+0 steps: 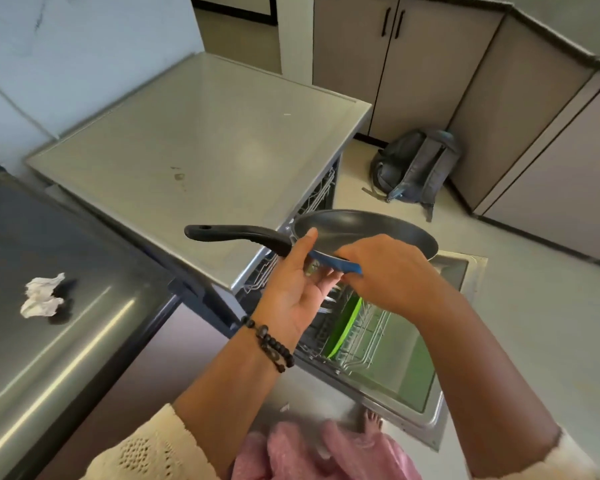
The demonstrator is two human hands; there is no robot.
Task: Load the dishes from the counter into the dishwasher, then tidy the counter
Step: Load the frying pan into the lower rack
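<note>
Both hands hold a frying pan (368, 233) over the open dishwasher. The pan is dark grey inside and blue outside, and its black handle (232, 233) points left. My left hand (291, 292) pinches the pan near the handle joint, thumb on the inner rim and fingers underneath. My right hand (388, 271) curls over the near rim. Below the pan, the pulled-out lower rack (371, 344) holds a green plate (347, 327) standing on edge. Other items behind the plate are hidden by my hands.
A crumpled white tissue (42, 296) lies on the dark steel counter (66, 358) at the left. The dishwasher's pale top (205, 143) is bare apart from small stains. Its door (416, 386) lies open toward me. A grey backpack (413, 168) sits on the floor by the cabinets.
</note>
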